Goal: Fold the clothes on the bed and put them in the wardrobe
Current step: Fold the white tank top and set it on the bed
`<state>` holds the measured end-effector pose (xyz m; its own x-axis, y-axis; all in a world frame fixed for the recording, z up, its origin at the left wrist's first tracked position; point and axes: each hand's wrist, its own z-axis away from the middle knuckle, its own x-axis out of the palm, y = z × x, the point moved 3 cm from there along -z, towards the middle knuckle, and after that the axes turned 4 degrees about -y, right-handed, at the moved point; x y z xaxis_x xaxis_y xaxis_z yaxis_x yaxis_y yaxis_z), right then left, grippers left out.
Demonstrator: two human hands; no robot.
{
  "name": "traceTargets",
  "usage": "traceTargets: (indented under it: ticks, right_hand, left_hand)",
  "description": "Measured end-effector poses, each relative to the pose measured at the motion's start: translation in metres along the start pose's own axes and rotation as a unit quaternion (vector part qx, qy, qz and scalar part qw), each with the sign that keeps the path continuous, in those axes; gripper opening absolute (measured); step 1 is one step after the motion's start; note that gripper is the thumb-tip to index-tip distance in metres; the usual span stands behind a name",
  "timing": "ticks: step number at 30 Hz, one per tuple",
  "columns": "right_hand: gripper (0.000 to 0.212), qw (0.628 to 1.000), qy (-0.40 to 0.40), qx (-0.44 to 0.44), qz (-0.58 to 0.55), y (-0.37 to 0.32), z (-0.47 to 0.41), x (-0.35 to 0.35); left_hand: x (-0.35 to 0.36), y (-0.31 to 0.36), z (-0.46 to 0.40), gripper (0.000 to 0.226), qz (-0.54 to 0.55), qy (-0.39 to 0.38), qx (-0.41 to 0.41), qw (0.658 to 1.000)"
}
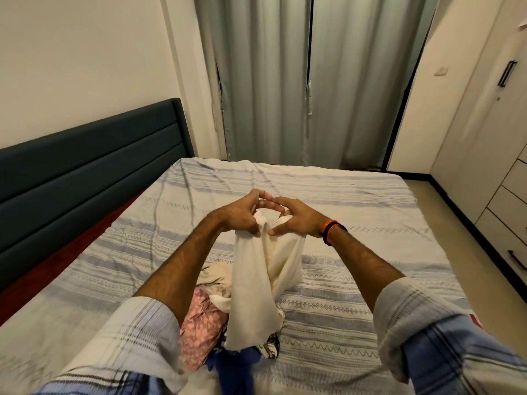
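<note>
At the far left stands the dark padded headboard (91, 155), and the bed (356, 212) with its striped sheet runs rightward from it. The left hand (239, 216) is raised over the middle of the bed, its fingers curled and pinching the top edge of a cream garment (256, 286); the cloth hangs down from the grip, twisted on itself, its lower end reaching the pile of clothes (205, 323) heaped at the near edge, pink floral, cream and dark blue pieces tangled together. Just beside it, fingertips nearly touching, the right hand (296, 220) also grips the garment's top edge, thumb below and fingers spread; an orange and black band sits on that wrist. To do this step well, I judge the hands should slide apart along the edge to find the two corners or shoulders, give a shake to undo the twist, then lay the piece flat on the open sheet beyond the pile before folding. Further right, the closed grey curtains (285, 81) hang behind, and the wardrobe (484, 124) lines the right wall, doors shut. No brand, label or writing can be read anywhere.
</note>
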<state>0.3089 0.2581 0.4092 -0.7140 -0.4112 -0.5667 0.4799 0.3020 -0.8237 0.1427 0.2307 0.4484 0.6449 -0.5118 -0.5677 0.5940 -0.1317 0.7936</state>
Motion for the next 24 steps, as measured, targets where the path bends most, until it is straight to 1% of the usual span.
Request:
traceTargets:
  ticks: [3,4,5,7,9,12,14,15,16,18,19,23,24]
  right_hand:
    - [0.061,0.987,-0.057,0.005,-0.15,-0.001,0.005,0.004]
    - [0.06,0.98,-0.083,0.017,-0.178,-0.002,0.005,0.006]
    - [0.058,0.976,-0.105,0.029,-0.19,-0.002,0.005,0.008]
    - [0.049,0.976,-0.131,0.047,-0.166,0.0,0.003,0.012]
    - [0.034,0.982,-0.107,0.056,-0.148,0.001,0.003,0.013]
    - [0.02,0.988,-0.046,0.064,-0.136,0.002,0.003,0.009]
    - [0.014,0.992,-0.034,0.067,-0.105,0.004,0.003,0.003]
    - [0.011,0.993,-0.032,0.073,-0.093,0.006,0.004,0.0]
    - [0.01,0.993,-0.031,0.077,-0.084,0.007,0.005,-0.003]
    - [0.009,0.993,-0.024,0.078,-0.08,0.01,0.007,-0.007]
    - [0.009,0.993,-0.021,0.079,-0.082,0.01,0.009,-0.009]
    - [0.013,0.991,-0.006,0.09,-0.096,0.011,0.012,-0.009]
    - [0.014,0.991,0.004,0.09,-0.098,0.011,0.012,-0.009]
  left_hand:
    - [-0.001,0.003,0.006,0.082,0.008,-0.01,0.007,1.0]
    - [-0.001,0.002,0.007,0.083,0.013,-0.011,0.009,1.0]
    - [0.0,0.001,0.008,0.083,0.024,-0.009,0.011,1.0]
    - [-0.001,-0.003,0.008,0.081,0.055,0.008,0.017,0.998]
    - [-0.002,-0.005,0.007,0.083,0.066,0.034,0.015,0.997]
    - [-0.008,-0.011,0.011,0.083,0.011,0.057,-0.038,0.998]
    - [-0.013,-0.02,0.013,0.073,-0.026,0.059,-0.089,0.994]
    - [-0.015,-0.023,0.014,0.064,-0.033,0.061,-0.105,0.992]
    - [-0.016,-0.026,0.015,0.052,-0.02,0.063,-0.114,0.991]
    - [-0.015,-0.034,0.017,0.024,0.062,0.071,-0.123,0.988]
    - [-0.015,-0.038,0.018,0.014,0.097,0.078,-0.121,0.985]
    - [-0.007,-0.048,0.011,0.007,0.135,0.081,-0.075,0.985]
    - [-0.003,-0.048,0.008,0.012,0.146,0.086,-0.062,0.984]
